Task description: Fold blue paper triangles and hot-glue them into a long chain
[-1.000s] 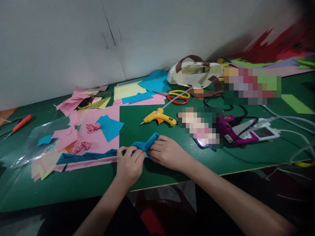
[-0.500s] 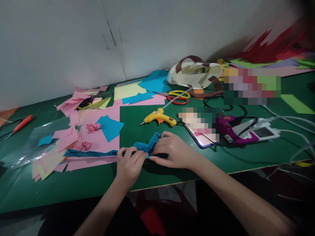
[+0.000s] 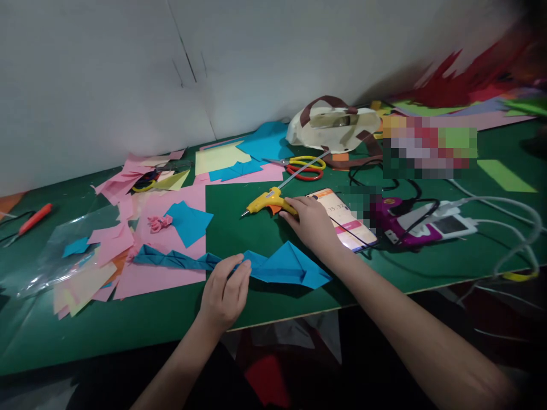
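A long strip of folded blue paper (image 3: pixel 273 265) lies along the front of the table, its left part pleated and its right end a wider pointed fold. My left hand (image 3: pixel 224 293) holds the strip near its middle, fingers curled over it. Farther back, my right hand (image 3: pixel 314 225) has its fingers closed around the handle of a yellow hot glue gun (image 3: pixel 267 200). The gun lies on the table with its nozzle to the left and a clear glue stick (image 3: pixel 305 169) out of its rear. My right palm hides part of the handle.
A lit phone (image 3: pixel 356 230) and a purple power strip (image 3: pixel 395 219) with cables lie right of the gun. Scissors (image 3: pixel 305 168) and a cloth bag (image 3: pixel 333 128) are behind. Pink sheets (image 3: pixel 188 199), a crumpled pink paper piece (image 3: pixel 159 224) and a plastic bag (image 3: pixel 55 245) are at left.
My right hand has let go of the blue strip and moved back and right onto the glue gun. The strip's right end now lies flat, spread out. My left hand stays on the strip.
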### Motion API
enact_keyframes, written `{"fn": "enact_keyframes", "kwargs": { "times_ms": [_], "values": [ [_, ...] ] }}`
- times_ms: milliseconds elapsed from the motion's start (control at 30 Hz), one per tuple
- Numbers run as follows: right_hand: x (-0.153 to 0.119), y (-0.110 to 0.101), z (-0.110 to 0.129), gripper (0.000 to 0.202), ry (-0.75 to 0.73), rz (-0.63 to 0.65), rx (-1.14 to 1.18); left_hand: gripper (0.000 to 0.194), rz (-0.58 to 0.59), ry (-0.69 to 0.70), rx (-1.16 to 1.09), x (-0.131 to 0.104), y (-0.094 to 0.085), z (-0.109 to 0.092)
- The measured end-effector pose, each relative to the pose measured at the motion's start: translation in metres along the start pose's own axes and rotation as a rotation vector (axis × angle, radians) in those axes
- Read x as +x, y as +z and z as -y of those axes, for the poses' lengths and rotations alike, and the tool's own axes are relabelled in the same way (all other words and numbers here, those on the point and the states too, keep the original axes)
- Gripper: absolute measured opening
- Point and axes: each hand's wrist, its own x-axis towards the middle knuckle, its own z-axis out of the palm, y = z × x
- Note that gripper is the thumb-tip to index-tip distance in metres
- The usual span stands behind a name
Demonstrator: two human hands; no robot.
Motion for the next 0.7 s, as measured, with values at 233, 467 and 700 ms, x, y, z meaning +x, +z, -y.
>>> {"fn": "enact_keyframes", "kwargs": {
  "times_ms": [233, 467, 700],
  "values": [
    [0.008, 0.009, 0.001, 0.033, 0.031, 0.01, -0.056, 0.046, 0.129, -0.061, -0.042, 0.009, -0.01, -0.002],
    [0.006, 0.016, 0.006, 0.025, 0.051, -0.042, -0.017, 0.032, 0.598, -0.126, 0.024, 0.026, -0.034, -0.004],
    [0.004, 0.01, 0.014, 0.025, 0.132, -0.16, 0.067, 0.048, 1.062, -0.365, 0.055, 0.029, -0.046, -0.011]
  ]
}}
